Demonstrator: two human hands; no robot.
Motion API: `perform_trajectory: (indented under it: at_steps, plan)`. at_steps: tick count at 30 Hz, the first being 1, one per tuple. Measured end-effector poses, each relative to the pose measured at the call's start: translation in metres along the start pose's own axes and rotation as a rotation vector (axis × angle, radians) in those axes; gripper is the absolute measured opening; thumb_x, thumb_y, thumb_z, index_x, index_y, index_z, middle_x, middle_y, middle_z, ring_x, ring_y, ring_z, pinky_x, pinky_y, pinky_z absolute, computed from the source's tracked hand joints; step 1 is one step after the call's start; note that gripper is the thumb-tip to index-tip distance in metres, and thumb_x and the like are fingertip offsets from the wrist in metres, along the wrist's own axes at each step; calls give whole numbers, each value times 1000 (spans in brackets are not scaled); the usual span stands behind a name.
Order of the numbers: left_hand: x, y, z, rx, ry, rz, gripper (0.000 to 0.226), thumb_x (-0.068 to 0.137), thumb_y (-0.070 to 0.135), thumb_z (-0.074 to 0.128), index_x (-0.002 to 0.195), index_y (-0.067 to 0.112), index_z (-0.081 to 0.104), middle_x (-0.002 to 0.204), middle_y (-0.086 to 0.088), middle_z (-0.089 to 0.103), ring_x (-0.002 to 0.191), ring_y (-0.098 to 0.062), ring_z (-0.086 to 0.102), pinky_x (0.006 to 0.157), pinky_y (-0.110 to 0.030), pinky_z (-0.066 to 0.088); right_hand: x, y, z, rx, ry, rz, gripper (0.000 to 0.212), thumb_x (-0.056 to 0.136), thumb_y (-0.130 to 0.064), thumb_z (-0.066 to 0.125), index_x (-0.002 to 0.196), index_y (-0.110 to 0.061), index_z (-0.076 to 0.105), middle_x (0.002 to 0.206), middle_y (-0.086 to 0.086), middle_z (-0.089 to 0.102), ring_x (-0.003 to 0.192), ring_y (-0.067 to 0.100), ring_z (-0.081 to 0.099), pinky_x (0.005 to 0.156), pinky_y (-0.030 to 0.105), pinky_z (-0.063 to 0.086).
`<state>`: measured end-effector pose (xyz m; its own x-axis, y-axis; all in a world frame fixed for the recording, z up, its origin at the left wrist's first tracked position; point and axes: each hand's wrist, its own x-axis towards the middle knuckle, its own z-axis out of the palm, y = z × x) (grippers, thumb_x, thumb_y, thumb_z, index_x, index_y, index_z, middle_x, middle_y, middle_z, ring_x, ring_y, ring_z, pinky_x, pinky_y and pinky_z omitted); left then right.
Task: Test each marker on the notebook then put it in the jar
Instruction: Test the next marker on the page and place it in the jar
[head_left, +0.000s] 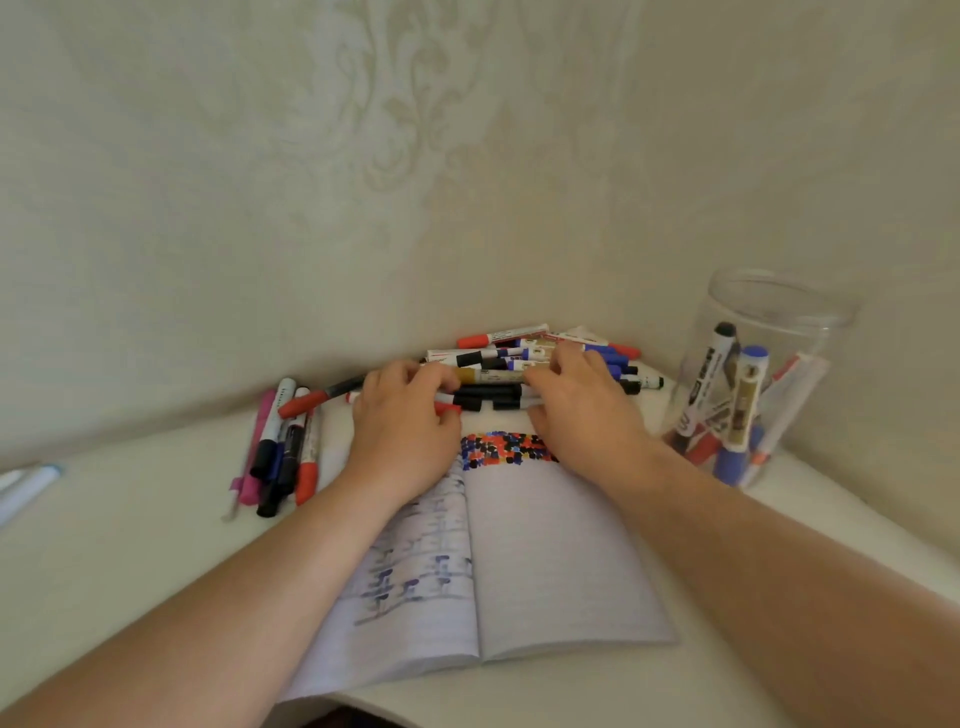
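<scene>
An open lined notebook (545, 561) lies in front of me, with a band of red, blue and black test dots (498, 449) at the top of its right page. Behind it sits a pile of markers (498, 364) with red, blue and black caps. My left hand (405, 421) and my right hand (587, 410) both reach into the pile, with fingers curled over the top and thumbs underneath, gripping a bundle of markers from either end. A clear jar (779, 312) stands upright at the right and holds several markers (743, 395).
A second group of markers (283, 452), pink, red and black, lies left of the notebook. A white and blue object (26, 488) shows at the far left edge. The wall runs close behind the pile. The table's front edge curves just below the notebook.
</scene>
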<state>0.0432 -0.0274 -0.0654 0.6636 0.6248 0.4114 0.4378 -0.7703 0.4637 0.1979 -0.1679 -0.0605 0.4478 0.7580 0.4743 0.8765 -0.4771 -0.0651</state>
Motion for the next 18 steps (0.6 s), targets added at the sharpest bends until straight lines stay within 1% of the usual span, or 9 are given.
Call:
perform_trajectory:
  at_steps: [4, 7, 8, 10, 12, 13, 15, 17, 18]
  plan:
    - [1, 0, 0, -18, 11, 24, 23, 94, 30, 62, 114, 41, 61, 123, 13, 48, 124, -13, 36, 100, -30, 25, 3, -1, -7, -49, 135, -100, 11, 94, -17, 70, 98, -7, 68, 103, 12, 55, 95, 33, 54, 65, 48, 55]
    - [-1, -2, 0, -56, 78, 161, 22, 97, 33, 60, 117, 37, 65, 123, 16, 50, 121, -9, 38, 101, -30, 26, -5, -15, -38, 62, 298, -200, 13, 101, -23, 60, 101, -11, 64, 95, 4, 56, 85, 25, 54, 68, 36, 44]
    - [-2, -3, 0, -95, 92, 224, 24, 98, 36, 57, 121, 35, 66, 125, 16, 51, 121, -8, 39, 103, -30, 28, -8, -19, -50, 177, 303, -158, 13, 104, -27, 58, 107, -15, 62, 93, -3, 57, 82, 19, 54, 67, 33, 39]
    - [-2, -4, -4, -183, 70, 340, 34, 101, 41, 48, 129, 31, 65, 128, 20, 51, 123, -3, 39, 106, -30, 31, -16, -21, -64, 533, 285, -43, 9, 107, -33, 54, 113, -26, 55, 85, -16, 56, 73, 4, 53, 63, 24, 38]
    - [-2, -3, -6, -225, -4, 433, 41, 104, 46, 43, 136, 29, 62, 131, 18, 55, 125, -6, 46, 105, -31, 36, -20, -20, -60, 878, 296, 62, 6, 108, -32, 53, 108, -36, 48, 76, -19, 57, 66, 2, 53, 61, 20, 42]
    - [-2, -3, -6, -221, -46, 476, 43, 106, 48, 42, 138, 27, 60, 128, 16, 58, 122, -8, 51, 101, -31, 39, -21, -21, -54, 1002, 299, 129, 9, 109, -30, 52, 106, -37, 47, 74, -18, 59, 65, 3, 54, 60, 23, 45]
    - [-2, -1, -5, -208, -109, 519, 42, 107, 49, 42, 140, 27, 57, 117, 18, 59, 109, -7, 54, 91, -27, 41, -20, -24, -39, 1209, 270, 306, 7, 110, -26, 50, 104, -30, 49, 74, -9, 64, 61, 11, 56, 57, 31, 47]
    - [-1, -2, -3, -223, -136, 482, 36, 107, 44, 44, 138, 29, 55, 112, 21, 58, 100, 0, 53, 83, -19, 39, -19, -26, -31, 1369, 213, 471, 8, 111, -26, 50, 105, -21, 52, 77, 7, 66, 58, 16, 56, 54, 34, 46]
    - [-1, -2, -2, -234, -139, 463, 32, 107, 38, 46, 136, 29, 55, 108, 21, 58, 96, 2, 52, 79, -17, 37, -18, -27, -30, 1440, 188, 533, 10, 110, -26, 52, 105, -18, 53, 77, 10, 65, 57, 18, 55, 52, 33, 44]
